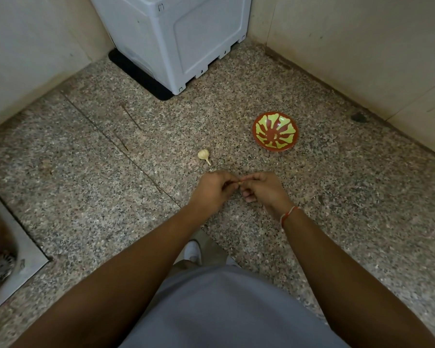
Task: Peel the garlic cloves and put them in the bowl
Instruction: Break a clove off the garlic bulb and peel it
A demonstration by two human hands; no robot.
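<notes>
The person holds one small garlic clove (240, 183) between the two hands, above the speckled stone floor (111, 192). The left hand (215, 188) has its fingers curled and pinches one end of the clove; the right hand (263, 189) pinches the other end with thumb and fingertips.

The clove looks light, firm and small, with a thin, dry skin likely to tear and cling. Gripping it by the tips and picking at the skin with a nail seems the best approach. Once bare it may be slippery.

One garlic bulb (203, 155) lies on the floor just beyond the hands. One red and green bowl (275, 131) stands further right, toward the far right corner of the floor, with one small pale piece, perhaps a clove, inside.
</notes>
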